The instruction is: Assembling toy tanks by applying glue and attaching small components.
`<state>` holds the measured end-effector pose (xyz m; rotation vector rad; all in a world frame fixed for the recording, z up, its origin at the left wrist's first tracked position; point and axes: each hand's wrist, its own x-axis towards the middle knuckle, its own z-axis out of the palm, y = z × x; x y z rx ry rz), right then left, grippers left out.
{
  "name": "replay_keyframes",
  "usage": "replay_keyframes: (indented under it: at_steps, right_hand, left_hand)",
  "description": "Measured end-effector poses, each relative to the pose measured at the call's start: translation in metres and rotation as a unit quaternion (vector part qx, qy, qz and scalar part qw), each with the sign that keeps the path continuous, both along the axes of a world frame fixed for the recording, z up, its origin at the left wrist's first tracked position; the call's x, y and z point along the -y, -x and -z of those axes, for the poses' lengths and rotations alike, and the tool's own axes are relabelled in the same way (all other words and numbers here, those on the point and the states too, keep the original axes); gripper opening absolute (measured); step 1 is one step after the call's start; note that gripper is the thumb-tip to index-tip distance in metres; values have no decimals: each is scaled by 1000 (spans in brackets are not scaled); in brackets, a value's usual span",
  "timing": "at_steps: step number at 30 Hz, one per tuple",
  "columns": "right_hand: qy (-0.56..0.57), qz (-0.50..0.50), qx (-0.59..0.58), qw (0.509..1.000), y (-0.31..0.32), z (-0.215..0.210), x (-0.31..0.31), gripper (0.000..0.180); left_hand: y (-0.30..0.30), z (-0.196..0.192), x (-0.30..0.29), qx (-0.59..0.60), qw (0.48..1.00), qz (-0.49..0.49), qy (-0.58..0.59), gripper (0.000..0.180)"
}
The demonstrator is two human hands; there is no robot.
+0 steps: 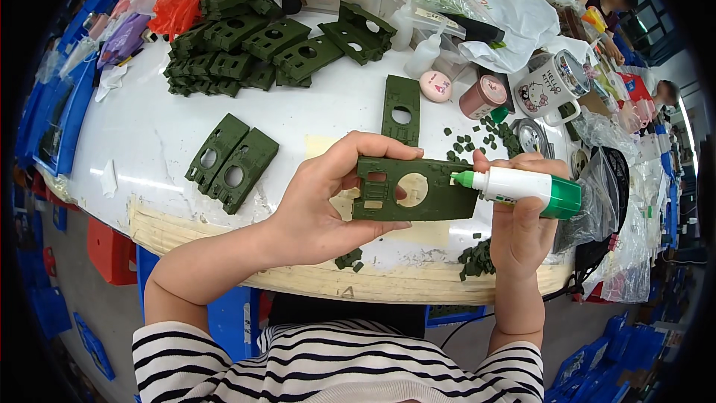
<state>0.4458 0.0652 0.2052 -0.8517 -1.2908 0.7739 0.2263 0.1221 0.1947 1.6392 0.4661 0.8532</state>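
My left hand (313,205) grips a dark green plastic toy tank hull (447,205) by its left end, fingers on the upper edge and thumb along the lower one. The part has a round hole and smaller rectangular openings. In my right hand (518,242) is a white and green glue bottle (526,188), held sideways. Its light green nozzle points left and is at the right part of the hull, seemingly touching it. Behind lies another hull (403,89) with a round hole. Small green pieces (462,145) are scattered beside my right hand.
Two hulls (233,163) lie side by side at left, and a pile of hulls (246,41) sits farther back. A mug (541,93), a reddish jar (481,97), a round pink-topped item (435,86) and plastic bags stand at right. More green pieces (477,260) lie near the front edge.
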Motion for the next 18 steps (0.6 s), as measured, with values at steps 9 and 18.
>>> replay_keyframes:
  at_steps: [9, 18]
  right_hand:
    - [-1, -3, -24, 1000, -2, 3, 0, 41]
    - [1, 7, 20, 1000, 1, -1, 0, 42]
  left_hand:
    - [0, -3, 1, 5, 999, 5, 43, 60]
    - [-1, -2, 1, 13, 999, 5, 47, 60]
